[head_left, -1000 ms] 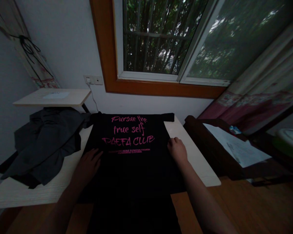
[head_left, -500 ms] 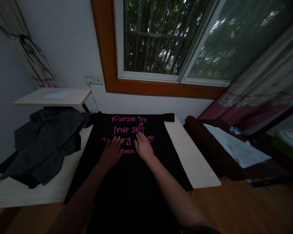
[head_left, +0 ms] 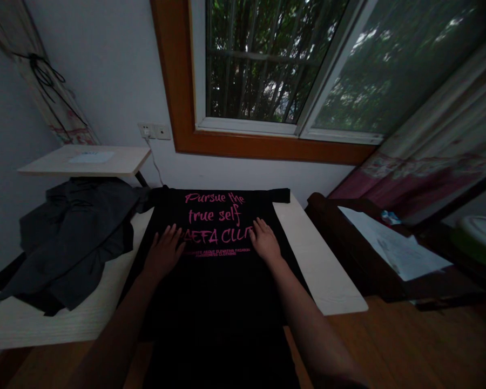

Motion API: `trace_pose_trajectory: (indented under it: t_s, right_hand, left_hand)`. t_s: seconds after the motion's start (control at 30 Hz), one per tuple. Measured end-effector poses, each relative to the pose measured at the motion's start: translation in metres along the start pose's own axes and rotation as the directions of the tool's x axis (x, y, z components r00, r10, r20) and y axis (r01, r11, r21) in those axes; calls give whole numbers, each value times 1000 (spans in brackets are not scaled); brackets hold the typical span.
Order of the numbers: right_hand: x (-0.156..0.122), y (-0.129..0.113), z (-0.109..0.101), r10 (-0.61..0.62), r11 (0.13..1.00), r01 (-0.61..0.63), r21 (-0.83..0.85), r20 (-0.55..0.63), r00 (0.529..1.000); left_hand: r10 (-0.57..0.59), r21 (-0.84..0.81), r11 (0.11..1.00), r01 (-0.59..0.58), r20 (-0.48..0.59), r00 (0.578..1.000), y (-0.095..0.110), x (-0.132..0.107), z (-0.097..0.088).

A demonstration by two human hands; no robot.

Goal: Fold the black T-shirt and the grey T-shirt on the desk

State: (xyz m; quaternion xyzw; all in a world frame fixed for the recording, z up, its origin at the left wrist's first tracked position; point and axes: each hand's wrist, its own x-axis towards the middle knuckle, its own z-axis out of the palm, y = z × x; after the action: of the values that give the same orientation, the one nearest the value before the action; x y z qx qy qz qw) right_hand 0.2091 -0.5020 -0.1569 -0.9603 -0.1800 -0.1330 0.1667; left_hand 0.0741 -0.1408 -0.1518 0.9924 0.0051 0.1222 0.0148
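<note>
A black T-shirt (head_left: 227, 275) with pink lettering is spread over a pale wooden table (head_left: 324, 259). One short sleeve of it sticks out at the far right. My left hand (head_left: 166, 248) rests flat on the cloth at the left end of the lettering, fingers stretched out and slightly apart. On the other side, my right hand (head_left: 265, 241) also lies flat, its fingertips over the end of the third line of print. Neither hand grips the fabric. The shirt's near edge is hard to make out against the dark clothing below.
A heap of dark grey clothing (head_left: 76, 232) lies on the table's left side, under a small raised shelf (head_left: 85, 159) holding a paper. A dark brown piece of furniture (head_left: 356, 243) with paper sheets (head_left: 392, 246) stands at the right. The wall and window (head_left: 275, 65) are behind.
My hands have slid apart across the shirt, the left one leftward and the right one rightward, uncovering more lettering. The shirt's near right corner has drawn inward.
</note>
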Motion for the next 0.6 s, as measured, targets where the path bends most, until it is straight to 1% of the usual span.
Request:
trace_pose_trajectory:
  t_s: [0.1,0.17,0.23,0.37,0.43,0.53,0.6]
  right_hand:
    - [0,28,-6,38,997,-39,-64,-23,999]
    - [0,41,-9,41,995,-44,-95,-27,999]
    - [0,49,-10,37,993,-40,-114,-31,999]
    - [0,55,-12,40,991,-47,-126,-55,998]
    - [0,56,-14,45,991,-54,-124,-68,997]
    - [-2,57,-21,74,986,-87,-140,-96,993]
    - [-5,57,-28,121,975,-140,-174,-114,986]
  left_hand:
    - [-20,39,999,20,8,1000,-17,-12,-5]
    - [-11,53,999,10,10,1000,-20,-22,-8]
    - [-13,62,998,13,-4,1000,-17,-29,-11]
    - [-49,58,997,51,-37,998,-8,-37,-12]
    - [-48,34,998,50,-43,998,-7,-36,-12]
    - [-64,4,998,64,-85,994,-16,-31,-12]
    - [-123,4,992,124,-134,983,-27,-29,-14]
